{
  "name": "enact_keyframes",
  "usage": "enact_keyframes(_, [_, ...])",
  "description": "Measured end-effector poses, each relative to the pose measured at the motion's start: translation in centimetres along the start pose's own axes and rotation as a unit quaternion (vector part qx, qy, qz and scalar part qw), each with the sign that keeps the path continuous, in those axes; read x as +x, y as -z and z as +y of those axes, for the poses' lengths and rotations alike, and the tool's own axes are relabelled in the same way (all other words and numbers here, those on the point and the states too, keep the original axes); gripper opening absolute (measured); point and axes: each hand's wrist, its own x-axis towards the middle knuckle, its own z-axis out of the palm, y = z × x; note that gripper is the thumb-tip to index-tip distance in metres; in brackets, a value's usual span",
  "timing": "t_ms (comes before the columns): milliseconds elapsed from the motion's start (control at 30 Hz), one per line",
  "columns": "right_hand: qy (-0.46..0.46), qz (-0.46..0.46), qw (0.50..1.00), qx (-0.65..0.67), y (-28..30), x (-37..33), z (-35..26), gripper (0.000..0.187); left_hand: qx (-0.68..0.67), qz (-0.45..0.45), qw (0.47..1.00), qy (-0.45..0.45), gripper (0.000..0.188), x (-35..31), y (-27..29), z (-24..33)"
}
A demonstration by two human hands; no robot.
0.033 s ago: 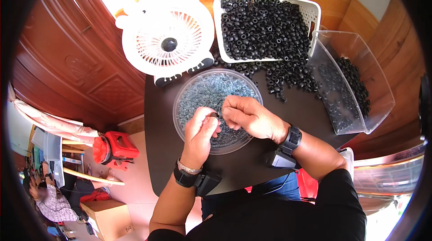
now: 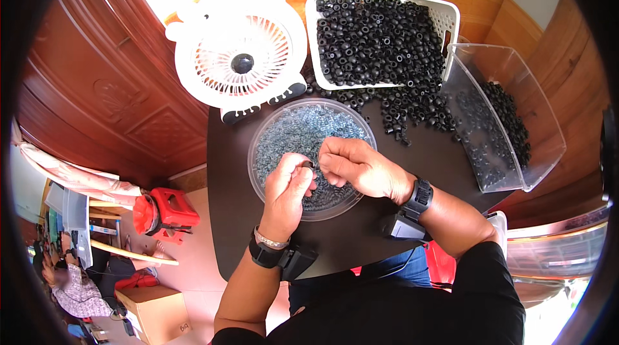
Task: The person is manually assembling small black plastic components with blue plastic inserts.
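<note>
Over the round clear tub (image 2: 255, 193) of small bluish, see-through pieces, my two hands work close together. My left hand (image 2: 287, 180) pinches a small black cap (image 2: 308, 164) between thumb and forefinger, its edge showing at the fingertips. Just right of it, my right hand (image 2: 354, 167) is closed, thumb against the curled fingers. Whatever it may pinch is hidden or too small to make out. The bluish pieces (image 2: 309, 122) fill much of the tub and lie beneath both hands.
Behind stands a white basket (image 2: 454, 29) heaped with black caps, and more caps (image 2: 412, 109) lie loose before it. A clear bin (image 2: 541, 126) with black caps sits at right. A white fan (image 2: 284, 42) stands at back left on the dark table (image 2: 238, 229).
</note>
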Motion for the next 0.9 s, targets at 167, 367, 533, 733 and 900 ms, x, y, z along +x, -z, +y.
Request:
enact_keyframes(167, [-0.030,-0.026,0.999,0.025,0.2,-0.1,-0.3,0.028,0.038,-0.022,0.999,-0.003,0.019,0.1,0.1,0.2])
enact_keyframes(367, [0.003,0.012,0.999,-0.052,0.2,-0.1,-0.3,0.028,0.075,-0.040,0.996,-0.033,0.016,0.2,0.1,0.1])
enact_keyframes(533, [-0.010,0.016,0.997,-0.076,0.2,-0.3,-0.6,0.028,0.021,-0.045,0.999,0.017,0.021,0.1,0.1,0.5])
enact_keyframes(733, [-0.038,-0.032,0.998,0.030,0.2,0.0,0.2,0.041,-0.024,-0.060,0.997,0.046,0.024,0.0,0.1,0.9])
enact_keyframes(900, [-0.080,-0.084,0.985,0.127,0.7,0.3,0.8,0.043,-0.155,-0.078,0.983,0.053,0.027,-0.1,-0.5,0.5])
